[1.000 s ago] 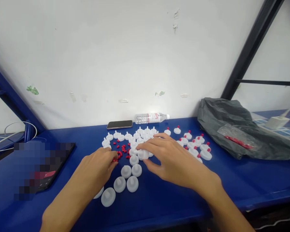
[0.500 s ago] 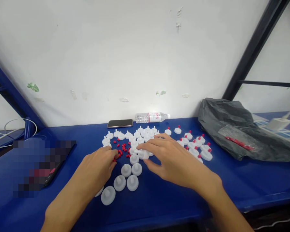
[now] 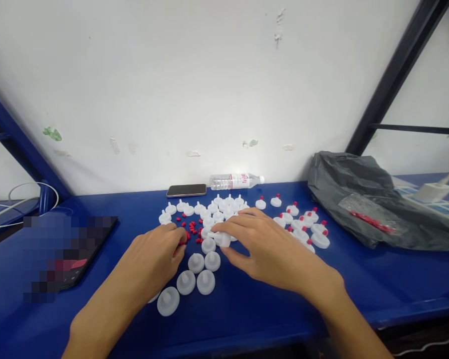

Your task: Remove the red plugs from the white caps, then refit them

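Observation:
My right hand (image 3: 264,239) pinches a white nozzled cap (image 3: 222,239) between thumb and fingers, its nozzle pointing left. My left hand (image 3: 159,252) has its fingers bent together at the left edge of the small red caps (image 3: 192,228); what its fingertips hold, if anything, is hidden. Plain white caps (image 3: 205,282) lie around and between both hands, most with their nozzles up. On the right, beyond my right hand, stand several white caps with red tips (image 3: 320,240).
A phone (image 3: 186,190) and a clear bottle (image 3: 235,181) lie along the wall. At the right is a grey plastic bag (image 3: 349,199) with a small clear bag of red pieces (image 3: 372,221) on it. A dark tablet (image 3: 92,249), partly pixelated, lies left on the blue table (image 3: 265,319).
The fingers of my left hand have shifted slightly up and right among the red caps. My right hand stays in place with the white cap, which looks slightly more tilted.

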Demonstrator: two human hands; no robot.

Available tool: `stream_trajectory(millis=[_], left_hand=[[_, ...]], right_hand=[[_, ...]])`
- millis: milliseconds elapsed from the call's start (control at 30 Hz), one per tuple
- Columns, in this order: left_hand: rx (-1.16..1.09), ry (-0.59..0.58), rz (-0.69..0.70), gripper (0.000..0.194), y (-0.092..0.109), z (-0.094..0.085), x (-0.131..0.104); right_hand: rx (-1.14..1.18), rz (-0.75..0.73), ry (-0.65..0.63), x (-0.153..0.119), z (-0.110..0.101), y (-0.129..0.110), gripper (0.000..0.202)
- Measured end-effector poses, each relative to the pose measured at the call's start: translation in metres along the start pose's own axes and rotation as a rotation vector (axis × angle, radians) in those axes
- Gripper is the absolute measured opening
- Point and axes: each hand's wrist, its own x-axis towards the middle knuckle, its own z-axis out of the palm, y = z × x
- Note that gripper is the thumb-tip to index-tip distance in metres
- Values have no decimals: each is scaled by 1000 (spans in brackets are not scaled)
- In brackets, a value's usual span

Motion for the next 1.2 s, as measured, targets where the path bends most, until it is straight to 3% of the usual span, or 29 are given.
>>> stream_trajectory(millis=[200, 300, 667, 933, 1200], left_hand=[[-299, 309, 166, 25, 2, -17, -14], [-438, 385, 256, 22, 8, -22, -19], [-631, 440, 233, 15, 14, -31, -22], [-745, 380, 207, 17, 18, -34, -23], [-1005, 220, 114, 14, 13, -42, -28]], right_hand=[[3, -17, -12, 0, 0, -1, 28], [14, -34, 4, 1, 0, -2, 28], [19, -53, 71, 3, 0, -2, 33], [32, -108, 94, 2, 0, 0, 34], [183, -74, 156, -2, -3, -3, 50]])
